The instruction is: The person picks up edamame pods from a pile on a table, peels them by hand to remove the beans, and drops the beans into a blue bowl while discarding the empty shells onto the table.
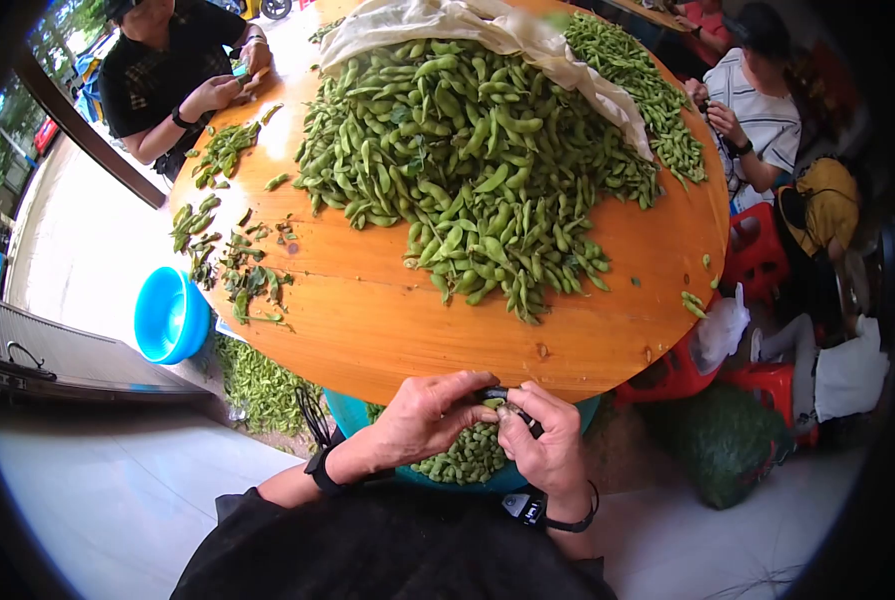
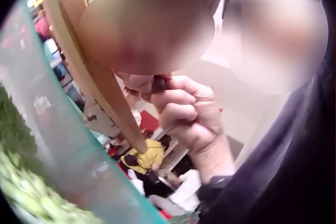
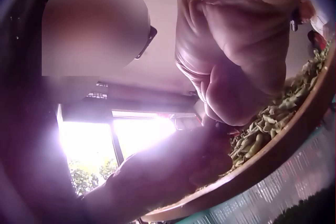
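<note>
Both hands meet just off the table's near edge, above a teal tub [image 1: 339, 410] holding picked pods [image 1: 462, 458]. A small green pod [image 1: 494, 402] is pinched by the fingers of my left hand [image 1: 422, 420]. My right hand [image 1: 549, 445] is curled round a small dark tool [image 1: 523, 412] whose tip is at the pod; its exact shape is hidden. In the left wrist view the right hand [image 2: 184, 111] shows curled fingers. The right wrist view has the right hand [image 3: 236, 50] large and near, with the left hand [image 3: 168, 163] touching it in shadow.
A large heap of pods [image 1: 467, 150] covers the wooden table [image 1: 367, 310], partly under a pale cloth [image 1: 417, 25]. Leafy scraps [image 1: 247, 275] lie at left. A blue basin [image 1: 170, 315] stands beyond the left edge. Two people sit across; a filled net bag [image 1: 727, 445] stands at right.
</note>
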`<state>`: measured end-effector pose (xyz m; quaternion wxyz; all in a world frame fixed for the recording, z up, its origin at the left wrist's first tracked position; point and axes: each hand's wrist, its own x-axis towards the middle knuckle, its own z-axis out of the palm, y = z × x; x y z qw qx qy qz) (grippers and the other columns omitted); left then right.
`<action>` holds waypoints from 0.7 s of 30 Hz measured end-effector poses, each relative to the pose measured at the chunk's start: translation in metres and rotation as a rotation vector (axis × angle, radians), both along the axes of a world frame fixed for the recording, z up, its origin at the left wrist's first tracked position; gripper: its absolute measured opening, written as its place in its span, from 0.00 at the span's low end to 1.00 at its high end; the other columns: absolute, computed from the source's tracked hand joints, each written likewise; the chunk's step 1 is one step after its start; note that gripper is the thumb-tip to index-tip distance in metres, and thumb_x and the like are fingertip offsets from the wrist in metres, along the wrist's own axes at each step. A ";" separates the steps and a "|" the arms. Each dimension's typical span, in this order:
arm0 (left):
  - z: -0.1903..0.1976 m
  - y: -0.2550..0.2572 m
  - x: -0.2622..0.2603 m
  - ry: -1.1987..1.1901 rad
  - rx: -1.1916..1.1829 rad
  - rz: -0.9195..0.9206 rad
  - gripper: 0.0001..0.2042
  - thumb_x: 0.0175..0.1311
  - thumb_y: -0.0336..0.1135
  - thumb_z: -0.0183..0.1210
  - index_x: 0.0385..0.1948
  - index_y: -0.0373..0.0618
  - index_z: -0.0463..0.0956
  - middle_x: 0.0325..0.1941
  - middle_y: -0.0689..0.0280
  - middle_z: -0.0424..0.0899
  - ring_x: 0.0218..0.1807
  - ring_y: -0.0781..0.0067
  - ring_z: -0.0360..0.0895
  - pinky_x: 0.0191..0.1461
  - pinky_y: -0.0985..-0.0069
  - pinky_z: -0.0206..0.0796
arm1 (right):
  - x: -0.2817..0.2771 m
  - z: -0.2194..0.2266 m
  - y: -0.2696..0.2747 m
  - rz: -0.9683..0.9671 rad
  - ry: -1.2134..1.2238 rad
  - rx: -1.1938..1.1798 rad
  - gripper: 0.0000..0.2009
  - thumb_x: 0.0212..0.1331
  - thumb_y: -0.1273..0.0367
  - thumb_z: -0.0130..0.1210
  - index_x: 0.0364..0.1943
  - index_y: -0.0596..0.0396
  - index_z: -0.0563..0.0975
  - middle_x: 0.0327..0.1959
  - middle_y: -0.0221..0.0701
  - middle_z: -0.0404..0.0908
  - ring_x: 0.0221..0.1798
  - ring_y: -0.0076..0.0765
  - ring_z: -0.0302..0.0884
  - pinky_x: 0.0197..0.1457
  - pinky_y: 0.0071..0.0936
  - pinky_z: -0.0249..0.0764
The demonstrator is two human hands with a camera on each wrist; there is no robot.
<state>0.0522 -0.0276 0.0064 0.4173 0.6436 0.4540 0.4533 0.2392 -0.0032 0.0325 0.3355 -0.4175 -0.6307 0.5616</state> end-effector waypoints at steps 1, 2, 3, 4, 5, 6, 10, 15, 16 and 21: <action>-0.002 0.000 0.000 0.088 0.096 -0.003 0.20 0.59 0.26 0.65 0.53 0.35 0.73 0.38 0.52 0.83 0.40 0.53 0.84 0.39 0.67 0.75 | -0.001 -0.002 -0.001 0.005 0.006 0.005 0.06 0.60 0.78 0.56 0.38 0.68 0.77 0.27 0.33 0.73 0.25 0.28 0.76 0.28 0.25 0.71; -0.006 -0.001 0.001 0.132 0.128 0.001 0.20 0.60 0.25 0.64 0.54 0.35 0.72 0.39 0.51 0.83 0.39 0.50 0.83 0.38 0.65 0.75 | -0.001 -0.004 -0.002 -0.016 -0.069 0.080 0.06 0.58 0.78 0.56 0.38 0.67 0.77 0.28 0.36 0.74 0.26 0.34 0.76 0.29 0.27 0.71; -0.009 -0.001 0.002 0.174 0.160 0.006 0.21 0.60 0.24 0.63 0.55 0.35 0.71 0.39 0.50 0.82 0.39 0.48 0.83 0.38 0.64 0.75 | -0.001 -0.005 -0.003 -0.036 -0.146 0.156 0.06 0.57 0.79 0.57 0.37 0.67 0.78 0.29 0.39 0.75 0.27 0.39 0.77 0.30 0.29 0.71; -0.011 -0.002 0.004 0.175 0.164 0.009 0.21 0.60 0.24 0.63 0.55 0.35 0.71 0.39 0.50 0.82 0.39 0.48 0.83 0.38 0.64 0.75 | -0.002 -0.005 -0.004 -0.033 -0.144 0.160 0.06 0.57 0.79 0.57 0.37 0.67 0.78 0.29 0.39 0.75 0.27 0.39 0.77 0.30 0.29 0.71; -0.013 -0.002 0.005 0.220 0.208 0.024 0.21 0.61 0.24 0.62 0.56 0.35 0.70 0.39 0.49 0.82 0.39 0.47 0.82 0.38 0.63 0.75 | -0.005 -0.003 -0.005 -0.077 -0.157 0.176 0.06 0.56 0.79 0.57 0.37 0.67 0.78 0.29 0.40 0.75 0.27 0.44 0.77 0.30 0.31 0.72; -0.014 -0.002 0.006 0.266 0.252 0.037 0.20 0.62 0.24 0.61 0.56 0.35 0.69 0.39 0.49 0.81 0.38 0.47 0.82 0.37 0.62 0.75 | -0.009 -0.002 -0.007 -0.120 -0.170 0.191 0.07 0.54 0.79 0.58 0.37 0.67 0.78 0.29 0.42 0.74 0.28 0.48 0.77 0.31 0.32 0.72; -0.011 -0.002 0.002 0.335 0.235 0.034 0.21 0.62 0.24 0.60 0.57 0.35 0.68 0.36 0.48 0.81 0.36 0.45 0.81 0.36 0.63 0.74 | -0.019 0.002 -0.008 -0.158 -0.217 0.438 0.07 0.55 0.79 0.57 0.37 0.67 0.78 0.28 0.42 0.74 0.28 0.47 0.77 0.31 0.33 0.72; 0.004 0.004 -0.008 -0.154 -0.400 -0.136 0.16 0.74 0.33 0.52 0.58 0.35 0.70 0.31 0.63 0.81 0.30 0.78 0.79 0.36 0.78 0.73 | -0.015 -0.009 -0.008 -0.128 -0.144 0.255 0.06 0.56 0.80 0.56 0.37 0.69 0.77 0.26 0.37 0.73 0.24 0.34 0.75 0.27 0.27 0.69; 0.005 0.003 -0.010 -0.264 -0.491 -0.169 0.17 0.75 0.35 0.51 0.59 0.35 0.70 0.34 0.67 0.81 0.32 0.82 0.77 0.39 0.80 0.73 | -0.013 -0.012 -0.008 -0.116 -0.135 0.220 0.07 0.56 0.80 0.56 0.38 0.68 0.77 0.26 0.40 0.73 0.27 0.39 0.76 0.29 0.29 0.69; 0.006 0.003 -0.006 -0.444 -0.576 -0.160 0.16 0.74 0.34 0.51 0.58 0.35 0.71 0.34 0.68 0.79 0.34 0.84 0.73 0.40 0.81 0.69 | -0.022 0.000 -0.009 -0.124 -0.205 0.445 0.06 0.55 0.80 0.56 0.37 0.66 0.77 0.27 0.40 0.73 0.27 0.43 0.76 0.30 0.31 0.70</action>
